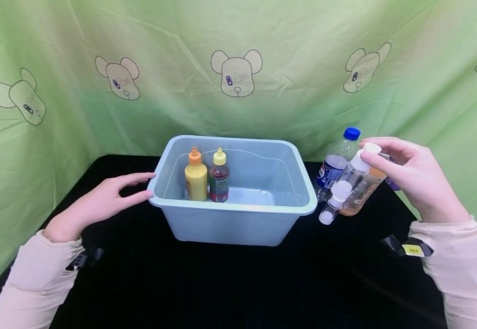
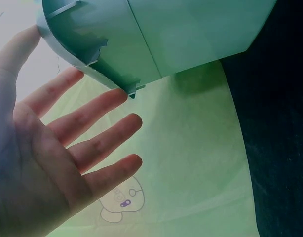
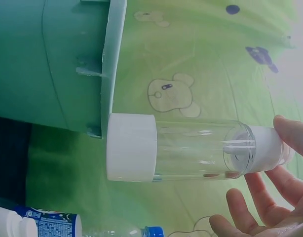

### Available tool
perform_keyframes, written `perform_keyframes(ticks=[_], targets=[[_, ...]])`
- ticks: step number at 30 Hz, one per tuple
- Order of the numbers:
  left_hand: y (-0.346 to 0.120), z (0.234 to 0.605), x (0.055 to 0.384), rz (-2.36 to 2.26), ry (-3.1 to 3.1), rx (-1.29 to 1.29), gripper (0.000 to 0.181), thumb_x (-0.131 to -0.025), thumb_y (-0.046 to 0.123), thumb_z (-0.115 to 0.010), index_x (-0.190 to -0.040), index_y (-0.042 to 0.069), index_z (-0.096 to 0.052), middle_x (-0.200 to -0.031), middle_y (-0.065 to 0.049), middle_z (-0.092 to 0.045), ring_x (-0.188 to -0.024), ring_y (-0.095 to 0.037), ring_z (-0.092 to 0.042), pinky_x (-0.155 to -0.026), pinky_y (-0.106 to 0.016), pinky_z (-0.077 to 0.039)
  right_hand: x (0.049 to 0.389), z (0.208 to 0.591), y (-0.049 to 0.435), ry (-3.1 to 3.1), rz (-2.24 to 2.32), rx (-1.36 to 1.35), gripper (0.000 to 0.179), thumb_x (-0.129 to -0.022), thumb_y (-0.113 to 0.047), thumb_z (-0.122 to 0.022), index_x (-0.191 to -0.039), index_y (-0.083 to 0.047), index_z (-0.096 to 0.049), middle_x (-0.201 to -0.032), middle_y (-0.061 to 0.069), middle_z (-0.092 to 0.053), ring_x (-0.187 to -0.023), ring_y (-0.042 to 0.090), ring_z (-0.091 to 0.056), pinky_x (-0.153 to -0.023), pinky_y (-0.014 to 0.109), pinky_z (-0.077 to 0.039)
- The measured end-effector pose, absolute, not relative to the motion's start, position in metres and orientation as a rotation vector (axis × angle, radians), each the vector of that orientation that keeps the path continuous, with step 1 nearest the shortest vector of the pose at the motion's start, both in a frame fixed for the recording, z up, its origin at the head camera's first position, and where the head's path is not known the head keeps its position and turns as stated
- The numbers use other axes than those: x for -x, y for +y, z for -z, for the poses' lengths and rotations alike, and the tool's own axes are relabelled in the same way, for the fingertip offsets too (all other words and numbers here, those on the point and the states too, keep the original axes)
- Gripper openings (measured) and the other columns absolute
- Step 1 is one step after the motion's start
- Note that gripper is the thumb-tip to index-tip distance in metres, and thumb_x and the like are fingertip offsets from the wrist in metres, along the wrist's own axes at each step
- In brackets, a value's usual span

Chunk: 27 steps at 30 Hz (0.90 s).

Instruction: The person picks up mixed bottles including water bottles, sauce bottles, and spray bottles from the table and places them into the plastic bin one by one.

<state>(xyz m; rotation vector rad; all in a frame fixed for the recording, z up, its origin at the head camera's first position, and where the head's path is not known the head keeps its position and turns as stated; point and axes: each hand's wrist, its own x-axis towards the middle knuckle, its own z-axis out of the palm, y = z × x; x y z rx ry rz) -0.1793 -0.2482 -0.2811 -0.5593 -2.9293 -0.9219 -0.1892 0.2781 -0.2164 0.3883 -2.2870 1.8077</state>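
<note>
My right hand [image 1: 413,176] pinches the white top of a clear pump bottle [image 3: 198,148] between thumb and fingers. That bottle has a white base and hangs tilted to the right of the light blue bin [image 1: 230,228]. My left hand [image 1: 102,201] has its fingers extended, with thumb and fingertips at the bin's left rim. Inside the bin, a yellow squeeze bottle [image 1: 197,183] with an orange nozzle stands on the left. Beside it is a dark red squeeze bottle [image 1: 219,183] with a yellow nozzle.
Right of the bin stand a blue-capped soda bottle [image 1: 333,171], an amber-bottomed clear bottle [image 1: 355,198] and a small clear white-topped bottle [image 1: 329,211], partly overlapped by the held one. A black cloth [image 1: 230,283] covers the table; a green curtain [image 1: 172,91] hangs behind.
</note>
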Motion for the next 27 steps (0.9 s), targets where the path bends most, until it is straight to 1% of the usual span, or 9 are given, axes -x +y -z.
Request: perform_keyframes(ticks=[5, 13, 20, 22, 24, 27], targets=[[-0.248, 0.281, 0.179, 0.923, -2.931, 0.558, 0.049, -0.092, 0.042, -0.056, -0.137, 0.025, -0.047, -0.133, -0.006, -0.056, -0.124, -0.028, -0.050, -0.098, -0.049, -0.041, 0.190, 0.216, 0.276, -2.255, -1.867, -0.423, 0.027, -0.087, 0.001, -0.061, -0.112, -0.007, -0.066, -0.104, -0.011, -0.070, -0.087, 0.000, -0.063, -0.069, 0.011, -0.048], [-0.248, 0.281, 0.179, 0.924, -2.929, 0.559, 0.049, -0.092, 0.041, -0.056, -0.137, 0.025, -0.047, -0.133, -0.006, -0.056, -0.123, -0.028, -0.050, -0.098, -0.049, -0.041, 0.192, 0.213, 0.273, -2.265, -1.873, -0.421, 0.028, -0.086, -0.001, -0.063, -0.113, -0.007, -0.065, -0.096, -0.010, -0.072, -0.084, 0.002, -0.063, -0.068, 0.012, -0.048], [-0.248, 0.281, 0.179, 0.933, -2.932, 0.555, 0.049, -0.092, 0.041, -0.056, -0.138, 0.025, -0.046, -0.134, -0.006, -0.055, -0.124, -0.029, -0.050, -0.098, -0.050, -0.042, 0.193, 0.207, 0.268, -2.308, -1.846, -0.397, 0.028, -0.088, -0.002, -0.061, -0.115, -0.007, -0.065, -0.102, -0.011, -0.071, -0.085, 0.002, -0.062, -0.068, 0.012, -0.048], [-0.248, 0.281, 0.179, 0.933, -2.931, 0.556, 0.049, -0.092, 0.041, -0.056, -0.137, 0.025, -0.047, -0.134, -0.006, -0.055, -0.124, -0.028, -0.050, -0.098, -0.050, -0.041, 0.193, 0.205, 0.265, -2.334, -1.825, -0.375, 0.028, -0.088, -0.004, -0.062, -0.116, -0.008, -0.064, -0.102, -0.012, -0.071, -0.085, 0.001, -0.062, -0.065, 0.013, -0.048], [-0.248, 0.281, 0.179, 0.932, -2.930, 0.557, 0.049, -0.092, 0.041, -0.056, -0.137, 0.025, -0.047, -0.134, -0.006, -0.055, -0.124, -0.028, -0.050, -0.098, -0.050, -0.041, 0.193, 0.203, 0.263, -2.363, -1.790, -0.372, 0.029, -0.088, -0.006, -0.063, -0.117, -0.008, -0.063, -0.104, -0.012, -0.070, -0.082, -0.001, -0.060, -0.049, 0.016, -0.043], [-0.248, 0.281, 0.179, 0.932, -2.929, 0.558, 0.049, -0.092, 0.041, -0.056, -0.137, 0.025, -0.047, -0.133, -0.005, -0.055, -0.123, -0.028, -0.050, -0.098, -0.050, -0.042, 0.195, 0.201, 0.260, -2.354, -1.796, -0.395, 0.029, -0.086, -0.007, -0.065, -0.115, -0.008, -0.064, -0.108, -0.010, -0.068, -0.087, -0.001, -0.060, -0.049, 0.015, -0.043]])
